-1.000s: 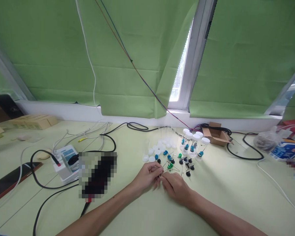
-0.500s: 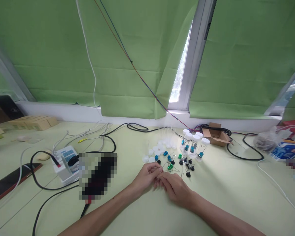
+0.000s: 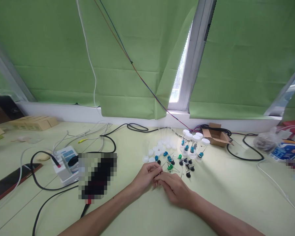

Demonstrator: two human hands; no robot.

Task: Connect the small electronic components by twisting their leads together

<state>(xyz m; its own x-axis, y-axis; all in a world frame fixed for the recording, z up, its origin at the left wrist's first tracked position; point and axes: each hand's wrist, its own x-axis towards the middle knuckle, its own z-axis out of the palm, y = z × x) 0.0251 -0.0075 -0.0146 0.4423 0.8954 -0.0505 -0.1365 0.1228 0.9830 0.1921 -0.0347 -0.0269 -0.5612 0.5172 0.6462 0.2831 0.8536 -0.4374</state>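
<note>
My left hand (image 3: 145, 177) and my right hand (image 3: 175, 189) meet low over the table, fingertips pinched together. Whatever they hold is small and mostly hidden by the fingers. Just beyond the fingertips lie green pieces (image 3: 170, 167), blue pieces (image 3: 169, 158) and several black pieces (image 3: 188, 175) with flat bases, mixed with thin metal pins. White round caps (image 3: 151, 159) lie to the left of these. Behind stand clear empty tubes (image 3: 171, 139). To the right, several clear tubes with white lids (image 3: 201, 150) each hold a blue piece on a thin rod.
An open cardboard box (image 3: 216, 137) stands by the wall among black cables. On the left are a white power strip (image 3: 65, 164) with cords and a blurred dark object (image 3: 98, 177). A blue-and-white pack (image 3: 286, 150) sits far right. Green blinds (image 3: 137, 82) hang behind.
My right fingertips have shifted slightly left over the left fingers. Both hands stay pinched together in nearly the same place, and the pieces on the table look unmoved.
</note>
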